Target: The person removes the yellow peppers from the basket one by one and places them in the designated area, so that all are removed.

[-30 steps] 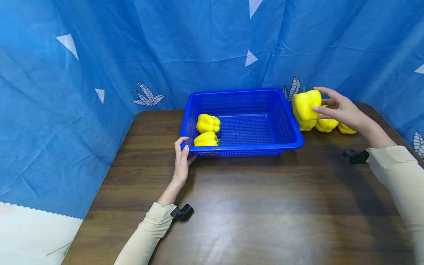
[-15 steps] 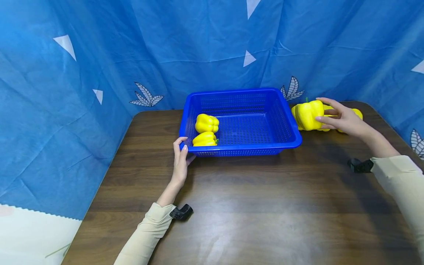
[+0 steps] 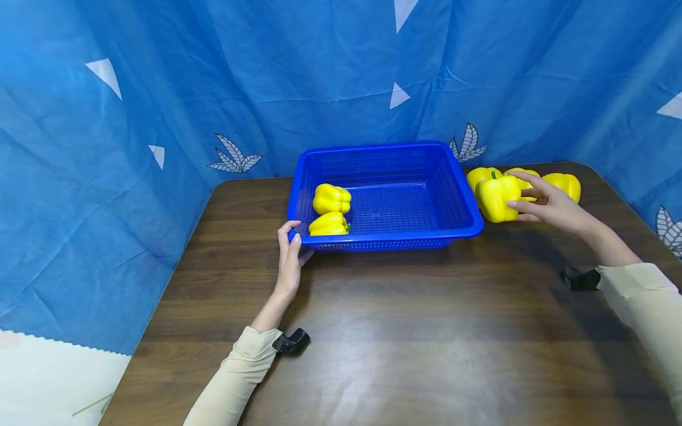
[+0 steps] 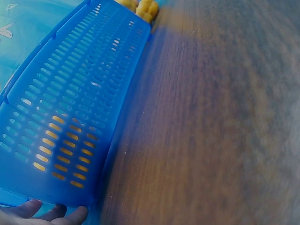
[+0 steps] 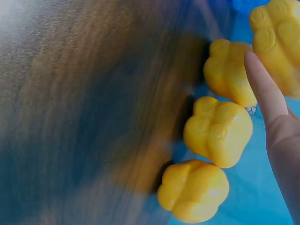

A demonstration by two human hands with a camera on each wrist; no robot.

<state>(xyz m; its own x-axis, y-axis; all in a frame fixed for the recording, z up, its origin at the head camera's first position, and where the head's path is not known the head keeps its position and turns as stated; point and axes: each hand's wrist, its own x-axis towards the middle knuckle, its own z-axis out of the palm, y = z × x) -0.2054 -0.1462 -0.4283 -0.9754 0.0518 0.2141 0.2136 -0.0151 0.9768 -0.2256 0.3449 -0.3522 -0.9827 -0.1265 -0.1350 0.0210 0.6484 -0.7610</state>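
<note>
A blue plastic basket [image 3: 378, 236] with perforated walls stands on the wooden table. Two yellow bell peppers, one behind [image 3: 331, 199] and one in front [image 3: 328, 224], lie at its left end. My left hand [image 3: 289, 266] grips the basket's front left corner; its fingertips [image 4: 76, 215] show low in the left wrist view. Right of the basket, my right hand [image 3: 554, 207] holds another yellow bell pepper [image 3: 498, 199] between thumb and fingers, stem up. In the right wrist view this held pepper [image 5: 280, 44] partly covers a pepper behind it. Whether it touches the table is unclear.
Three more yellow bell peppers stand in a row along the back right: one by the basket [image 3: 479, 176], a middle one [image 3: 524, 177] partly behind my hand, and one farthest right [image 3: 565, 184]. A blue curtain [image 3: 341, 89] hangs behind the table [image 3: 405, 331].
My right hand has lowered the held bell pepper from above the row to just in front of it, uncovering the peppers behind. My left hand and the basket stay in place.
</note>
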